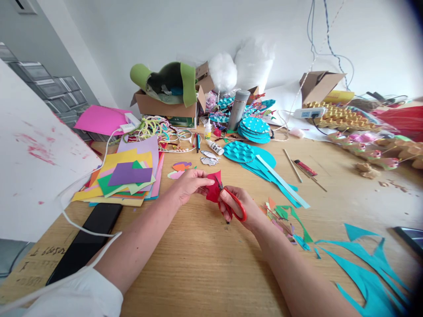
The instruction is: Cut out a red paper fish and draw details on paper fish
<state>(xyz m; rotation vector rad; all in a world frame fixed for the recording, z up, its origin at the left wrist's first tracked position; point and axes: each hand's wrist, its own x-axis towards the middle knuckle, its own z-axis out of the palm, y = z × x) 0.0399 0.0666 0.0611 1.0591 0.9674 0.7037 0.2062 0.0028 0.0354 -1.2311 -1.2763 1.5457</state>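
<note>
Between thumb and fingers, my left hand (191,184) pinches a small piece of red paper (213,190). My right hand (243,207) is closed around the red handles of a pair of scissors (243,213), and the blades meet the paper's right side. Just beyond my left hand lie cut leaf-like paper shapes (181,166) in orange, purple, pink and green. Fish-shaped paper cutouts (210,157) with drawn lines rest further back. To the right of my right hand is a pile of small coloured paper scraps (280,213).
Coloured paper sheets (130,174) are stacked at left, near a black phone (86,240) crossed by a white cable. Blue paper offcuts (363,268) lie at right. Behind stand a glue bottle (214,147), a grey flask (238,110), a cardboard box (165,105) and egg trays (340,119).
</note>
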